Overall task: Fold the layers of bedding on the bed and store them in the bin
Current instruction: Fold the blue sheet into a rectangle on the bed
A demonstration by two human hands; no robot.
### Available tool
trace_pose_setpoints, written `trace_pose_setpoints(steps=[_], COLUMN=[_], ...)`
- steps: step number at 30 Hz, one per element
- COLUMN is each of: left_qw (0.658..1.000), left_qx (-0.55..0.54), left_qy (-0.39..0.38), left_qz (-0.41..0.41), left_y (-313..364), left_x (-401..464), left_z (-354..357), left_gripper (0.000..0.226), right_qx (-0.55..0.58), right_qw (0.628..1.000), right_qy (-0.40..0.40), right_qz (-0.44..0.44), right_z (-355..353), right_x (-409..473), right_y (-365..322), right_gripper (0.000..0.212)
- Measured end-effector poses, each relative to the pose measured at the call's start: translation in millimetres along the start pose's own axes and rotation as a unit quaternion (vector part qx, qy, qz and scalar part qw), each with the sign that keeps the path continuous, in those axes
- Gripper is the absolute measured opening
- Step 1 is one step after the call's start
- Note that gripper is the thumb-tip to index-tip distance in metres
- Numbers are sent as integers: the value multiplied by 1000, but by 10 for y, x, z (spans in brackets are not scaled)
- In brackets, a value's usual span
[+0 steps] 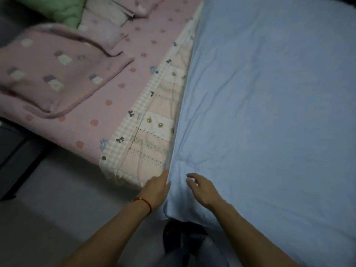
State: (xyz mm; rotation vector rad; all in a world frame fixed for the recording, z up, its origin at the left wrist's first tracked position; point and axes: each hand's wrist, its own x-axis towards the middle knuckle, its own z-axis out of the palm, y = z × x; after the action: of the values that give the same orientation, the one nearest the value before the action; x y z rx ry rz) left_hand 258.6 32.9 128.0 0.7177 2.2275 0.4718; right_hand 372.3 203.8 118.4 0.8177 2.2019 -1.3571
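A light blue sheet (269, 105) covers the right part of the bed and hangs over its near corner. Under it lies a cream patchwork quilt (154, 135) with checked edging, then a pink dotted sheet (115, 78). My left hand (157, 189), with a red string on the wrist, is at the blue sheet's left edge near the corner, its fingers hidden under the edge. My right hand (202, 189) hovers just above the blue sheet close to the corner, fingers loosely bent and holding nothing.
A rumpled pink blanket (50, 74) with small block prints lies at the bed's left. Pillows (107, 18) and a green one (63, 8) sit at the head. Grey floor (57, 199) lies beside the bed, with a dark object (15, 151) at far left.
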Motion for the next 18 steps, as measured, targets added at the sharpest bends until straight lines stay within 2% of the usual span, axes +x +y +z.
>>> trace_pose_setpoints(steps=[5, 10, 14, 18], left_qw=[993, 968, 957, 960], left_qx=[59, 130, 158, 169], left_qy=[-55, -116, -132, -120], left_qz=[85, 178, 205, 189], left_y=[1124, 1891, 2444, 2999], left_x=[-306, -609, -812, -860], left_z=[536, 1173, 1680, 2169], left_gripper=[43, 39, 34, 37], right_qx=[188, 265, 293, 301], right_qw=[971, 920, 902, 901], right_qy=[106, 235, 265, 265], right_qz=[105, 166, 174, 163], right_z=[-495, -967, -1243, -1534], right_x=[-1188, -2084, -2510, -2723], right_y=[318, 899, 1390, 1945], right_gripper=[27, 23, 24, 22])
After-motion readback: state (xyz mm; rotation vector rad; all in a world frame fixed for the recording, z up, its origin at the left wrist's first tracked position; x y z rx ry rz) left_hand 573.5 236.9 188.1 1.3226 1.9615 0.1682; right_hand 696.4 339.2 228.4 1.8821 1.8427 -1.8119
